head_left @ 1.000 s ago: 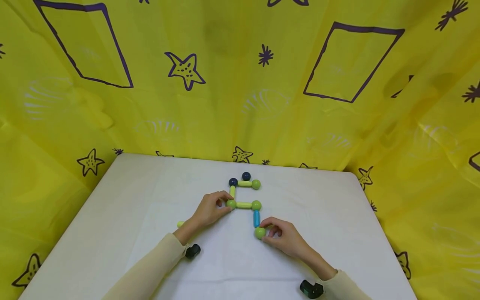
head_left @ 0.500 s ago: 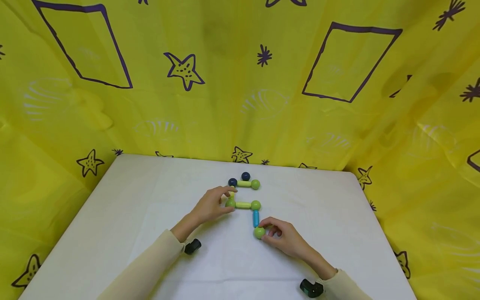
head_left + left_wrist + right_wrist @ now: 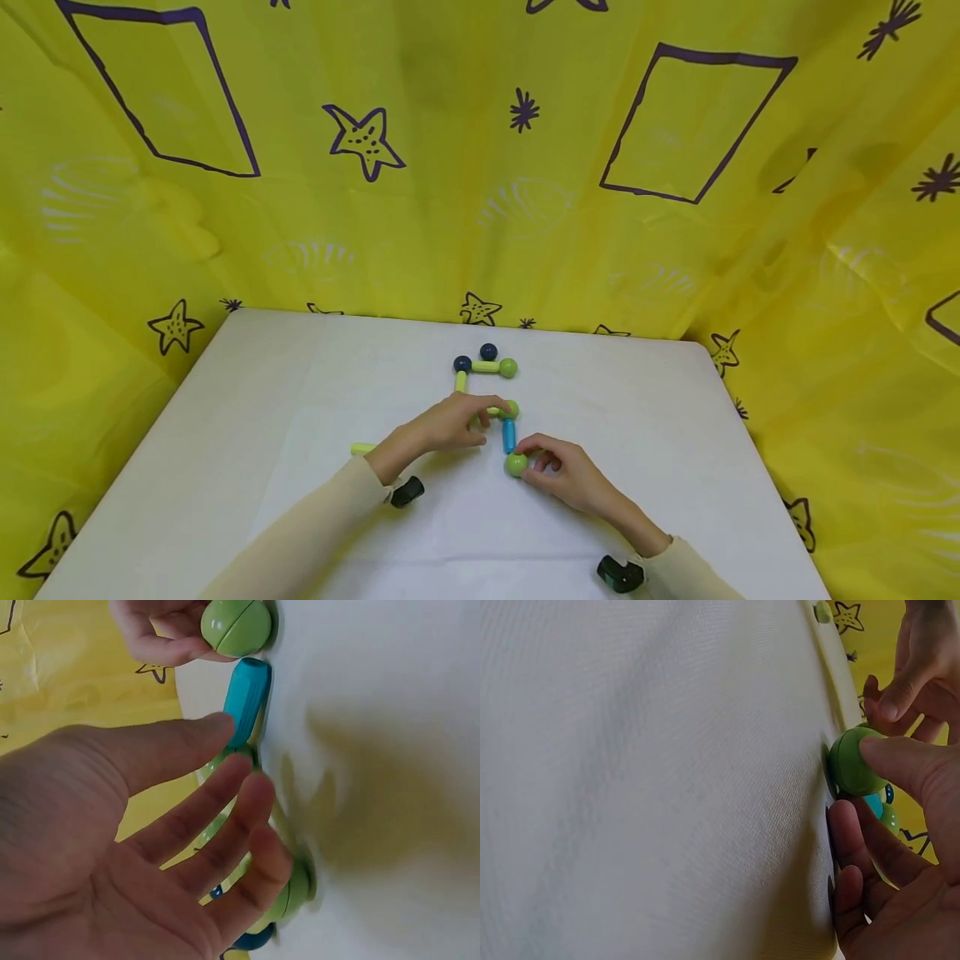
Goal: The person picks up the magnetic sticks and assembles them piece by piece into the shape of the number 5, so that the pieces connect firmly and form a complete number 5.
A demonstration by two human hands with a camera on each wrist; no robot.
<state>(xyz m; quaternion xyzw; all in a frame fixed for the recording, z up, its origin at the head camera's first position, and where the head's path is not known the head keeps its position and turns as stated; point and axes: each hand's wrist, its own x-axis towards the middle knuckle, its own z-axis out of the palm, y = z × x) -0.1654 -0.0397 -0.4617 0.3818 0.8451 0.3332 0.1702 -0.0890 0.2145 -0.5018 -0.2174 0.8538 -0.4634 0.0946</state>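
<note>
My right hand [image 3: 566, 473] pinches a green ball [image 3: 516, 465] between thumb and fingers, low over the white table. A blue rod [image 3: 509, 436] runs from this ball up to another green ball [image 3: 510, 408]. At that upper ball is my left hand [image 3: 453, 422], its index finger reaching over it; the thumb and fingers stand apart in the left wrist view. A further green ball [image 3: 298, 889] is hidden behind the left hand in the head view. Beyond it a pale green rod [image 3: 461, 382] leads to a dark blue ball [image 3: 462, 364].
At the back, another pale green rod [image 3: 485, 367] joins the dark blue ball to a green ball [image 3: 508, 367]. A second dark blue ball [image 3: 488, 352] lies behind that rod. A loose pale green rod [image 3: 362, 448] lies left of my left wrist. Yellow cloth [image 3: 450, 233] walls the table [image 3: 637, 417].
My left hand has let go of the left green ball and moved right to the ball at the top of the blue rod. The right hand stays on its ball.
</note>
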